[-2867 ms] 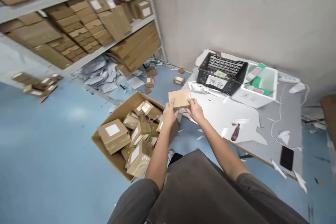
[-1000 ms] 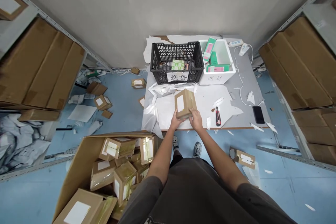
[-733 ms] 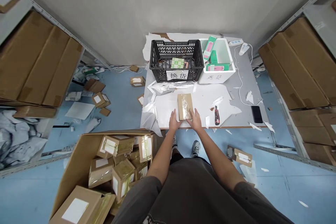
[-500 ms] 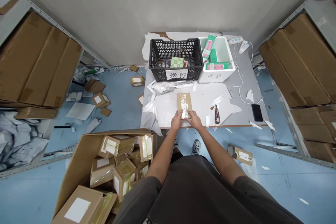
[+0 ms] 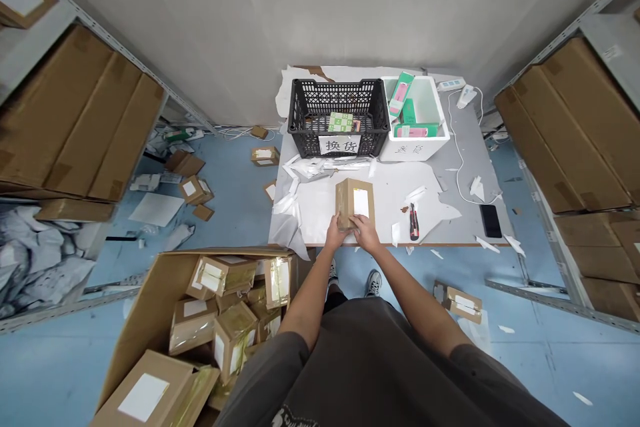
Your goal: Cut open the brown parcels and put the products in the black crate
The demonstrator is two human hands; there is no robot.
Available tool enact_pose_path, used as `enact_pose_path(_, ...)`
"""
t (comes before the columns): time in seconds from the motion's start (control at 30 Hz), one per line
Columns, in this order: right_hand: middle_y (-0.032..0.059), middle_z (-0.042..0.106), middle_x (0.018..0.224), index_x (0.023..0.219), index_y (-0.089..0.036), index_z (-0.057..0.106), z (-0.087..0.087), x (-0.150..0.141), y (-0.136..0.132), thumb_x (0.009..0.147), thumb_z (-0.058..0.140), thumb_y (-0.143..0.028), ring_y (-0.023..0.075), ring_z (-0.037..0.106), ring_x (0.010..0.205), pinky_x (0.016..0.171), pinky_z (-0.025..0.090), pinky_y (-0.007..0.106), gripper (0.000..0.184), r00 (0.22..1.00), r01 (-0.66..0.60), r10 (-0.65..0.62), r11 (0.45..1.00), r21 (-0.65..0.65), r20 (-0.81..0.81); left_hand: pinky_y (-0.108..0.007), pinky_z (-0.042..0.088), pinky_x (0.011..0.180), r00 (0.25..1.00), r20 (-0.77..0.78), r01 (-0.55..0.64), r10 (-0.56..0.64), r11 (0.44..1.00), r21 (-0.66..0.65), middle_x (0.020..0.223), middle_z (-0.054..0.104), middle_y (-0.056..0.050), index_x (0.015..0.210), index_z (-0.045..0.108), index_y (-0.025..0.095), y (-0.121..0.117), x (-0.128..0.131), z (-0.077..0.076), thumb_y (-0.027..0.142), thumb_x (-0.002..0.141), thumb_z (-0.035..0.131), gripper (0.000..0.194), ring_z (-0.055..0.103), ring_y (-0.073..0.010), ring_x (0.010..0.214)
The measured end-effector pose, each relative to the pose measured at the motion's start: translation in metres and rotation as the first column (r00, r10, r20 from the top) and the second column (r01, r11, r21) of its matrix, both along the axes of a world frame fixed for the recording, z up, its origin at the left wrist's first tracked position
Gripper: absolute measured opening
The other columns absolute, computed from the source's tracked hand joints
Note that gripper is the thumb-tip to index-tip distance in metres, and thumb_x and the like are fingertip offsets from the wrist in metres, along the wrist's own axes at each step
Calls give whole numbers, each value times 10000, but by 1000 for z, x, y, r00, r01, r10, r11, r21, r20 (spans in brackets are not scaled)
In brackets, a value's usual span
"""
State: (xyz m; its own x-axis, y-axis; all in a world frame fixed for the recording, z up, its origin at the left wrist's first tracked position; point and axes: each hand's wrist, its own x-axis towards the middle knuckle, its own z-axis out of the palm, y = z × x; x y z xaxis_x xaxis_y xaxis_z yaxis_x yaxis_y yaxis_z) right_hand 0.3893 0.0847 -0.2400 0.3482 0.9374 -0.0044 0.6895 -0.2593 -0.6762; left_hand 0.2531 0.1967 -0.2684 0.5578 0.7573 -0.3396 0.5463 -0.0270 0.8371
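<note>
At the far left, large brown cardboard cartons [image 5: 80, 113] on a grey metal shelf run out of view, with crumpled whitish paper [image 5: 40, 257] below them. Next comes a big open brown cardboard bin [image 5: 143, 320], cut off by the bottom edge and partly covered by the left sleeve [image 5: 273, 373]; the small taped brown boxes [image 5: 195, 327] inside overlap, so the lower ones are hard to make out. The left hand [image 5: 337, 233] grips the near left corner of a small brown cardboard box with a white label [image 5: 367, 221], over the near edge of the grey table [image 5: 463, 173]. The right hand [image 5: 366, 233] grasps the same box's near end, its fingers hiding the lower edge; whether the box touches the tabletop cannot be told, and the label's print is unreadable. Beyond stands a black plastic lattice crate [image 5: 300, 144], its front wall partly hiding its contents, and touching or just beside it a white bin [image 5: 420, 149] with faint lettering. Farther right lie a red-and-black cutter [image 5: 414, 222] and a black phone [image 5: 491, 221]; at the edge, more brown cartons [image 5: 575, 127] are cropped.
</note>
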Motion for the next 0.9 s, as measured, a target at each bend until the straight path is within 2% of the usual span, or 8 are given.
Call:
enact_pose_path(0.13,161,476,1608,1551,-225,561,-12,6,-6,867,634,-122,329,416,1522,1236,395,564,695,995,95,-92,979,-183,27,-499,372,1276,991,-131,35,-19,991,127,1661,460,-190,1696,281,197,-3,-11,-6,203,824,823,1027,408,-350,1569)
enact_pose_path(0.2,150,427,1646,1600,-256,500,-18,11,-10,876,685,-167,333,421,1515,1226,407,522,753,990,138,-140,945,-297,14,-487,378,1276,983,-172,100,-66,975,197,1696,411,-173,1697,304,222,-4,-15,-3,148,869,763,950,394,-343,1578)
enact_pose_path(0.33,119,567,1495,1614,-273,473,-25,17,-9,951,636,-189,261,590,1334,1128,488,373,688,990,79,-117,925,-371,-81,-482,485,1184,944,-292,218,-156,957,194,1636,473,-172,1657,421,264,-1,-15,3,96,911,692,811,549,-359,1451)
enact_pose_path(0.47,128,624,1350,1558,-226,539,-30,12,-3,961,614,-168,260,664,1173,1045,528,345,605,985,127,-161,922,-367,-63,-471,535,1126,939,-295,240,-176,950,197,1519,579,-156,1646,449,281,3,-13,1,92,901,707,811,643,-347,1327)
enact_pose_path(0.57,126,634,1300,1520,-222,578,-28,9,-3,952,610,-156,270,651,1175,1051,535,368,573,985,147,-166,942,-302,-38,-478,518,1160,965,-214,199,-152,955,222,1517,595,-138,1631,471,276,4,-12,-5,81,882,722,813,615,-340,1375)
enact_pose_path(0.7,161,612,1337,1461,-207,642,-12,10,-7,990,555,-178,314,566,1314,1140,502,474,480,981,189,-186,979,-78,53,-484,428,1253,998,-46,49,-40,973,224,1578,562,-141,1587,516,233,4,-5,-13,137,811,839,846,474,-342,1526)
enact_pose_path(0.8,156,612,1406,1474,-228,642,2,8,-5,1014,509,-174,312,521,1387,1187,469,509,482,989,132,-137,988,79,62,-451,448,1228,996,42,-86,81,989,123,1577,571,-150,1575,511,204,1,0,-17,257,797,898,871,525,-318,1488)
enact_pose_path(0.9,120,661,1419,1510,-248,615,3,1,-4,995,525,-156,312,482,1456,1210,445,543,531,1000,11,-12,994,106,5,-417,507,1144,992,-65,-109,105,993,-49,1480,663,-153,1512,577,185,-4,-2,-22,341,835,879,757,642,-305,1362)
